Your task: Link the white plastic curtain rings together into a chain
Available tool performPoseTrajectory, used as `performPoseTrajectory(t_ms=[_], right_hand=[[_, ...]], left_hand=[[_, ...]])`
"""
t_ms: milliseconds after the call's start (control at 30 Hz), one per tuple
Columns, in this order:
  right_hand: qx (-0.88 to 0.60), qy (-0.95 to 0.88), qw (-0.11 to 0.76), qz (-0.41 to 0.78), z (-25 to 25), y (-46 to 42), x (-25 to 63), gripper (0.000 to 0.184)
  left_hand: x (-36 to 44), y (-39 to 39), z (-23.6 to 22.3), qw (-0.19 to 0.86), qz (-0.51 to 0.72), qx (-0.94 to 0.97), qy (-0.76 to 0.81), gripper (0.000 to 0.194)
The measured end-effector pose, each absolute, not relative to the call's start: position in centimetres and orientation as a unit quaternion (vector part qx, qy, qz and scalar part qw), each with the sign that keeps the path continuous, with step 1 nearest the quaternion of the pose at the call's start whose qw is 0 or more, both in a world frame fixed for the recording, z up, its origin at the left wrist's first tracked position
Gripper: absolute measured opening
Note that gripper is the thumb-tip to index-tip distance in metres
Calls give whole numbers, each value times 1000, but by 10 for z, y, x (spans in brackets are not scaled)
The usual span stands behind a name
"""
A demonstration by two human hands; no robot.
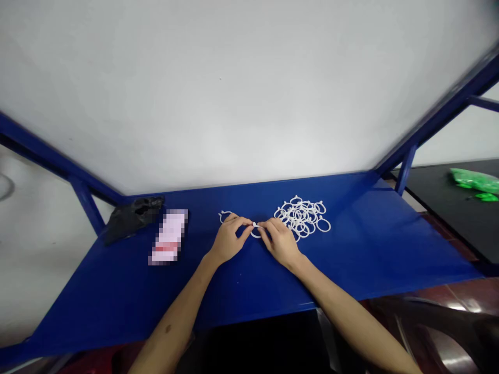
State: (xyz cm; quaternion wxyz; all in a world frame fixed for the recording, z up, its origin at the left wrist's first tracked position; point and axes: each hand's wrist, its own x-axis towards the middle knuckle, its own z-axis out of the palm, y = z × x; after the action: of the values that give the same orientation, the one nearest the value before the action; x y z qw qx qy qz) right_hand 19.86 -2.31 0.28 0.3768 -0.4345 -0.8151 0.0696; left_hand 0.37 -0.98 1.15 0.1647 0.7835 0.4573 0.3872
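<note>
My left hand (229, 240) and right hand (281, 242), both pinched nearly closed on one round white plastic ring (255, 237).

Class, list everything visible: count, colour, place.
Handled ring: 1, white, centre
Separate ring: 1, white, centre-left
Ring pile: uncountable, white, centre-right
Crumpled bag: 1, black, left
Pixelated item: 1, pinkish and red, left
Tabletop: 1, blue, beneath these
Frame bars: several, blue, both sides
Wall: 1, whitish, behind
Side table: 1, black, far right
Plastic: uncertain count, green, on side table
Floor: 1, reddish, lower right
Chair-like object: 1, dark, lower right
Unclear shape: 1, black, bottom centre
Left hand: 1, bare, holding ring
Right hand: 1, bare, holding ring
Forearms: 2, bare, lower centre
</note>
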Motion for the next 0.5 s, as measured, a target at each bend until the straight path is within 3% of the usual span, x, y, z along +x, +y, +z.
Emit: performPoseTrajectory(t_ms=[500], right_hand=[[-444, -804, 386, 83, 4, -22, 202, 17]], left_hand=[[0, -6, 7, 135, 386, 785, 466, 9]])
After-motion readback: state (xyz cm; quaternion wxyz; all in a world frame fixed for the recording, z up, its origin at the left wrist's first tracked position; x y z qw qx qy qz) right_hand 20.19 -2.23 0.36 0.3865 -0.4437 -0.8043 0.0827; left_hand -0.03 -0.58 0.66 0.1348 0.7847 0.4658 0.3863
